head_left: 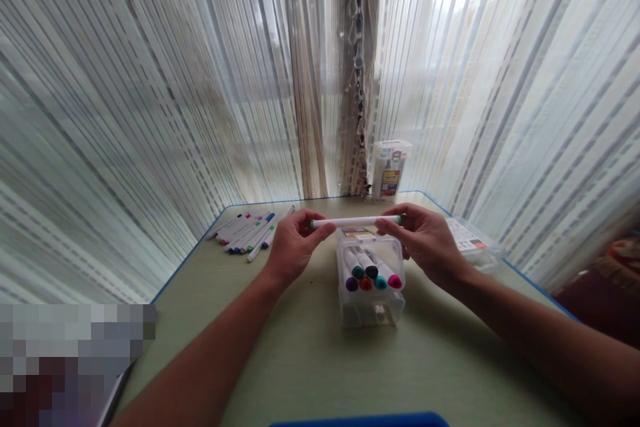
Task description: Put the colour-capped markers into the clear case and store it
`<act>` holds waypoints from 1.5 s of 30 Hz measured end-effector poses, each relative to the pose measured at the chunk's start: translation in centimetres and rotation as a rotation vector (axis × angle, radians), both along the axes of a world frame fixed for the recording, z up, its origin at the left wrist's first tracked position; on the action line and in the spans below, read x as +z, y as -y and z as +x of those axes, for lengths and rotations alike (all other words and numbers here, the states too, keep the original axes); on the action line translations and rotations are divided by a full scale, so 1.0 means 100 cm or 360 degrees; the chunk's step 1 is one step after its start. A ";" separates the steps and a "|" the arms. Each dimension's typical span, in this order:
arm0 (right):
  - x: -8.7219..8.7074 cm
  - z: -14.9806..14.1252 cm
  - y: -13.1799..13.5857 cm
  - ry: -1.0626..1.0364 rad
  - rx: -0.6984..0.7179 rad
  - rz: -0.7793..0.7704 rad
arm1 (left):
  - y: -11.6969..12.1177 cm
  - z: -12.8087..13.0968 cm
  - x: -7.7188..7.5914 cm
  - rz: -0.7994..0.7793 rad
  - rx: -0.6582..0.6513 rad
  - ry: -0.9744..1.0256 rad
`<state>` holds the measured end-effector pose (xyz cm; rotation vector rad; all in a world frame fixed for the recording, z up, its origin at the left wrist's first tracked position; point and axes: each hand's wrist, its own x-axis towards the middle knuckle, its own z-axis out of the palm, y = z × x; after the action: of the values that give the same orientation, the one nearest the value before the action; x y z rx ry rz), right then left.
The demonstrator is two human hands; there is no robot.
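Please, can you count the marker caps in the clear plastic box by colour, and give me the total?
Purple cap: 1
Dark green cap: 1
Black cap: 1
Orange-red cap: 1
Teal cap: 1
Pink cap: 1
Total in the clear plastic box: 6

marker box (371,312) blocks centre of table (295,360)

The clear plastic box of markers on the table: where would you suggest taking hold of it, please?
I'd come from the near side and take the clear plastic box low, with the grip across its two flat side walls, because the coloured marker caps crowd its upper end.
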<state>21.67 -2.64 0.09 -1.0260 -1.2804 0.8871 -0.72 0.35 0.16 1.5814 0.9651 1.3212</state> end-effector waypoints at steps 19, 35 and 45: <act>-0.001 0.001 -0.002 -0.0222 0.0124 -0.0015 | -0.003 -0.001 0.001 -0.0152 -0.0143 0.0294; -0.002 0.003 -0.004 -0.0263 0.0108 -0.0030 | -0.002 -0.001 0.002 -0.0199 -0.0167 0.0354; 0.001 0.002 -0.003 -0.0126 0.0020 0.0026 | -0.001 0.000 0.001 -0.0095 -0.0078 0.0161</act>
<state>21.87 -2.34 0.14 -0.9619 -1.2264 0.9168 -0.69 0.47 0.28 1.4701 0.8900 1.3136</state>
